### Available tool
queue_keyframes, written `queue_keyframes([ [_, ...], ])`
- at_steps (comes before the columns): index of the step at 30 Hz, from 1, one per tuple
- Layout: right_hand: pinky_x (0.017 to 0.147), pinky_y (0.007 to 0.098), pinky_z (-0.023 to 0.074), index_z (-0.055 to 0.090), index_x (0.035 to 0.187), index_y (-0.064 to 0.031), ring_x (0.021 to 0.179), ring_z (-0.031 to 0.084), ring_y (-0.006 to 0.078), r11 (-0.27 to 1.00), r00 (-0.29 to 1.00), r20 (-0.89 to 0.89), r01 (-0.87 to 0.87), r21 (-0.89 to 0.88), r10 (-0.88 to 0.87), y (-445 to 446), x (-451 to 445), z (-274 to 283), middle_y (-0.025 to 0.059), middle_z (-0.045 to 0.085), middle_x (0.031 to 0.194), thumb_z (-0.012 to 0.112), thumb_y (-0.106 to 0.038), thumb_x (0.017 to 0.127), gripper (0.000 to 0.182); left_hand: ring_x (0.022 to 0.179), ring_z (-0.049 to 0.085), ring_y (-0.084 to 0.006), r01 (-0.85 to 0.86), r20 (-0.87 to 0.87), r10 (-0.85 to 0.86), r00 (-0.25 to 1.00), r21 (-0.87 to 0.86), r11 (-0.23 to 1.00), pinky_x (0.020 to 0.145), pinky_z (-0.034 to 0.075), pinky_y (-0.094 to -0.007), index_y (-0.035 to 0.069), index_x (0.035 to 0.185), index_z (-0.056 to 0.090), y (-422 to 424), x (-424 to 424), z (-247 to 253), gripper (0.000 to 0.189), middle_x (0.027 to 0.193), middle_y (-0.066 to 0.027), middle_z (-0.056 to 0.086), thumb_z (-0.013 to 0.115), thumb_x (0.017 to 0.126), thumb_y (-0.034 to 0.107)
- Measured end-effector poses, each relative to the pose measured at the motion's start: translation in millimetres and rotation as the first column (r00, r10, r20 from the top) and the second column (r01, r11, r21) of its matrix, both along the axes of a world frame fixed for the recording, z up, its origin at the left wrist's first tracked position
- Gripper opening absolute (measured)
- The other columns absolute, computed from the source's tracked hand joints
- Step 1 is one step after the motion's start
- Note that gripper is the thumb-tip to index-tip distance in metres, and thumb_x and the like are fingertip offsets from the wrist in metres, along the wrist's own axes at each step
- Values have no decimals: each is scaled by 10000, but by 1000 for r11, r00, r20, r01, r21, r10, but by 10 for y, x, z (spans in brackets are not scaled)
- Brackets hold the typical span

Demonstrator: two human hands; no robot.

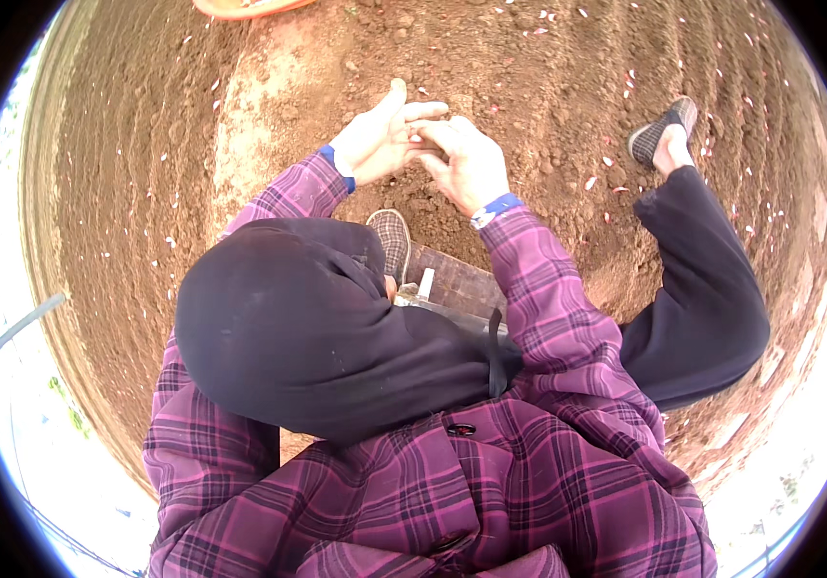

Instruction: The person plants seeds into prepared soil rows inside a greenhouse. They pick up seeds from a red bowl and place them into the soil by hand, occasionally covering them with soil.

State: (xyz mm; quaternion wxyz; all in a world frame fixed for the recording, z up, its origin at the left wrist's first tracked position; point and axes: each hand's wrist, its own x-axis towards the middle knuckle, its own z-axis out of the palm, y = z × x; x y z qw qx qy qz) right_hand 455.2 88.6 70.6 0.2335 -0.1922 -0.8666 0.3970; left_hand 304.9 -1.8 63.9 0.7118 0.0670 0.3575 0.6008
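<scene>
Both my hands meet above the brown soil (529, 79), in front of my bent knee. My left hand (384, 137) is palm up, with its thumb and fingers apart. The fingertips of my right hand (467, 159) are bent over its fingers and touch them. A tiny pale thing (415, 138) shows between the hands; whether it is a seed or a fingertip I cannot tell. Small pale and pinkish pieces (590, 183) lie scattered on the soil around.
An orange container's rim (254, 10) shows at the top edge. Below my hands is a worn wooden board (456, 278) beside my plaid shoe (391, 238). My other shoe (662, 137) rests on the soil at the right. A grey pole (19, 332) stands at the left.
</scene>
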Motion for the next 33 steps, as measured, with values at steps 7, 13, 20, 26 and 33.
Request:
queue_keyframes([
  [7, 662, 328, 511, 694, 855, -97, 695, 639, 245, 924, 997, 64, 72, -377, -51, 86, 448, -177, 97, 634, 755, 697, -183, 742, 142, 1040, 522, -179, 170, -20, -173, 985, -108, 980, 924, 412, -314, 25, 1412, 268, 159, 424, 130, 751, 1251, -135, 506, 307, 928, 597],
  [13, 781, 333, 520, 733, 794, -104, 793, 677, 249, 724, 548, 705, 686, -71, -450, 883, 1509, -995, 128, 690, 811, 744, -244, 707, 165, 1136, 520, -317, 236, -316, -410, 855, -467, 852, 922, 447, -416, 46, 1337, 420, -435, 378, -434, 584, 1290, -213, 492, 404, 951, 483],
  [20, 790, 392, 519, 692, 849, -93, 887, 654, 296, 916, 489, 782, 297, 268, -387, 1106, 1115, -1130, 136, 673, 899, 592, -158, 778, 138, 627, 550, -104, -171, -695, -447, 563, -627, 760, 569, 436, -245, 37, 888, 634, -1354, 904, -1123, 219, 699, -28, 618, 534, 907, 231],
  [26, 788, 380, 518, 691, 859, -71, 887, 652, 303, 948, 493, 811, 135, 287, -316, 1131, 874, -1382, 161, 670, 915, 571, -123, 769, 159, 625, 573, -150, -439, -890, -419, 180, -454, 775, 630, 462, -307, 71, 875, 626, -1518, 995, -1362, 161, 703, -90, 631, 581, 868, 225],
  [33, 776, 352, 505, 709, 865, -77, 791, 667, 266, 564, 431, 562, 822, 77, -706, 1384, 1563, -1147, 140, 688, 806, 739, -265, 674, 270, 863, 618, -389, -343, -638, -737, 223, -759, 553, 761, 470, -466, 138, 1008, 584, -1159, 960, -926, 283, 898, -203, 642, 487, 895, 379],
])
